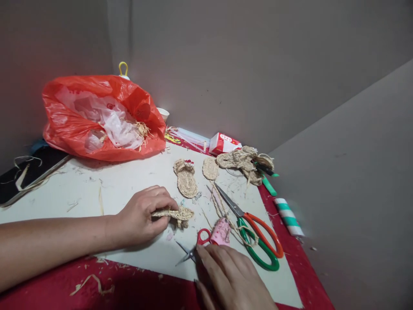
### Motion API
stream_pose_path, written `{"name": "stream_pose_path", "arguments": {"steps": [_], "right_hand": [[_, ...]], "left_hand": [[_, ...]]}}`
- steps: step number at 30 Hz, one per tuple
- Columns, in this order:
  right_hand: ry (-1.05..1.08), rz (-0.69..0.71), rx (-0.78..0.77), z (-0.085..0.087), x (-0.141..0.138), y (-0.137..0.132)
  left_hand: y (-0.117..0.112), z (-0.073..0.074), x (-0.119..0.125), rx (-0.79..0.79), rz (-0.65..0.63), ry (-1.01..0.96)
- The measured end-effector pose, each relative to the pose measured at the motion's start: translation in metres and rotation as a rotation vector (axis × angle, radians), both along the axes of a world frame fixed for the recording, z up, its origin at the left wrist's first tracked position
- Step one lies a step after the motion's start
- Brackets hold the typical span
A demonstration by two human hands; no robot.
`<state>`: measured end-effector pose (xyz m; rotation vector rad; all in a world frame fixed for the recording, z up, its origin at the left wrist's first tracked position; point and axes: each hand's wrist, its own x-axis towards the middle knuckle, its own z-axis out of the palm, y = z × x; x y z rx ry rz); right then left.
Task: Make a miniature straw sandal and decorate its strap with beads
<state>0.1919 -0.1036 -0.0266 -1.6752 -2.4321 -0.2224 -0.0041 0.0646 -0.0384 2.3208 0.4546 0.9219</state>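
My left hand (150,211) is closed around a small woven straw slipper (182,214), held edge-on just above the white board. Small red-handled scissors (190,254) lie with blades apart. My right hand (229,275) reaches over them, thumb and fingers apart, covering part of their handles; whether it touches them I cannot make out. A pink roll (221,231) with straw cord (219,206) sits just beyond that hand. Large scissors (247,219) with orange and green handles lie to its right. Farther back are another straw slipper (186,178) and an oval straw sole (210,168).
A red plastic bag (61,129) with straw scraps stands at back left, beside a black phone-like slab (29,174). Bundled straw pieces (240,159), a red-and-white box (224,143) and a green-striped roll (288,217) line the right side. Grey walls rise behind.
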Motion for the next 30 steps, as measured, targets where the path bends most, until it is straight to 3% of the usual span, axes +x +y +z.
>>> {"name": "stream_pose_path", "arguments": {"steps": [6, 14, 20, 25, 30], "right_hand": [[-0.016, 0.04, 0.059, 0.002, 0.0, 0.013], [0.317, 0.055, 0.271, 0.004, -0.003, 0.035], [0.504, 0.25, 0.108, 0.008, -0.002, 0.062], [0.622, 0.258, -0.029, 0.014, 0.001, 0.066], [0.572, 0.335, -0.078, 0.008, 0.007, 0.069]], "left_hand": [[-0.001, 0.001, 0.0, 0.015, 0.02, -0.017], [-0.003, 0.003, 0.001, -0.112, 0.025, -0.005], [-0.003, 0.006, 0.0, -0.235, 0.034, 0.048], [-0.005, 0.01, -0.001, -0.347, 0.044, 0.087], [-0.007, 0.015, -0.002, -0.56, 0.027, 0.11]]}}
